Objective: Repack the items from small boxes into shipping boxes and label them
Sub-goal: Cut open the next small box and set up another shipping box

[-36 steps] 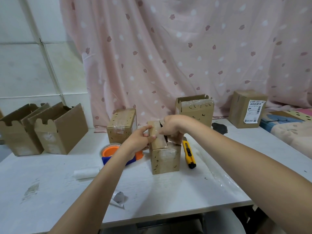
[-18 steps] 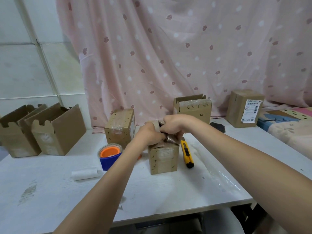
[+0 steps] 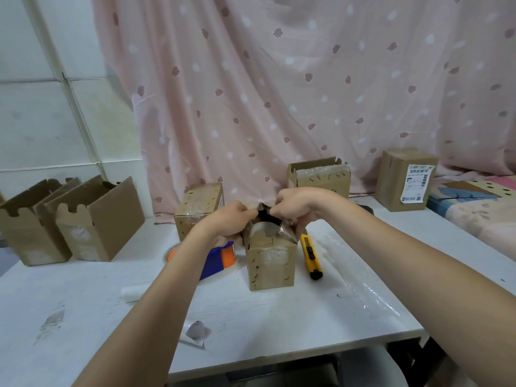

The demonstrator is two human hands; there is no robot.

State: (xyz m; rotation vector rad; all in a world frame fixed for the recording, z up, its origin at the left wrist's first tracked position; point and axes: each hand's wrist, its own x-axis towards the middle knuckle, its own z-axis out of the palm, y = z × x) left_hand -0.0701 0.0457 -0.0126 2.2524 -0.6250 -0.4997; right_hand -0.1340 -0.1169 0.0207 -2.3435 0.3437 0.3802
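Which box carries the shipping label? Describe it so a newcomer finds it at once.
Follow the white table to its far right corner, against the pink curtain. The closed cardboard box standing there is the one. Unlike the other boxes, it bears a white barcode label on its front.

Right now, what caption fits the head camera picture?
Two hands, left hand and right hand, pull open a small box.
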